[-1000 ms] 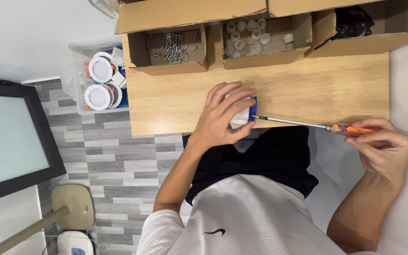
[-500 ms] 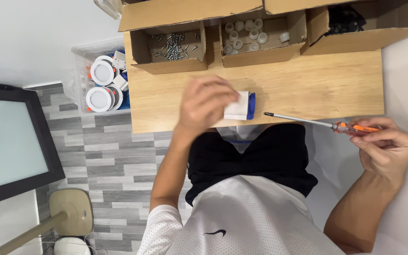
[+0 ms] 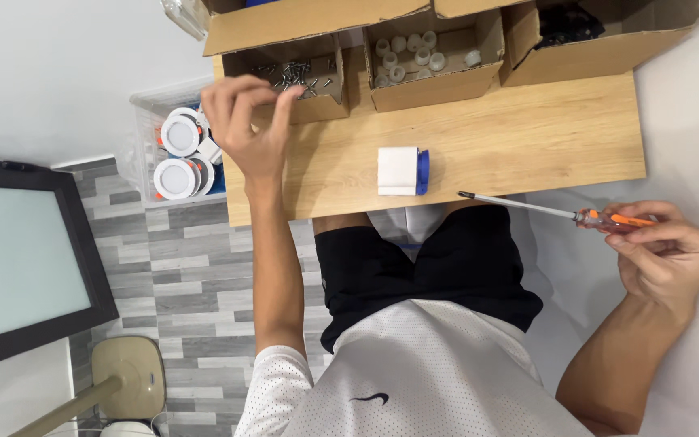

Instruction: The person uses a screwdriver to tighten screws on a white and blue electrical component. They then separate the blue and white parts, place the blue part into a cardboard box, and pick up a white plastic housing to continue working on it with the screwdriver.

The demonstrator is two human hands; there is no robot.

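A small white block with a blue end (image 3: 402, 171) lies by itself on the wooden table (image 3: 527, 137), near its front edge. My left hand (image 3: 248, 121) is raised at the table's far left. Its fingers are apart and curl over the rim of an open cardboard box of loose screws (image 3: 297, 73); I see nothing held in it. My right hand (image 3: 661, 255) is off the table's right side, shut on the orange handle of a long screwdriver (image 3: 552, 212). The screwdriver's tip points left toward the block and stops short of it.
Beside the screw box stand a cardboard box of several small white caps (image 3: 422, 57) and a box holding black items (image 3: 576, 24). Left of the table a clear bin (image 3: 143, 121) holds round white lamps. A dark-framed panel (image 3: 18, 259) and a beige stand base (image 3: 127, 388) are on the tiled floor.
My left hand let go of the white and blue block and moved up and left to the screw box. The block now lies alone on the table. The right hand has kept hold of the screwdriver.
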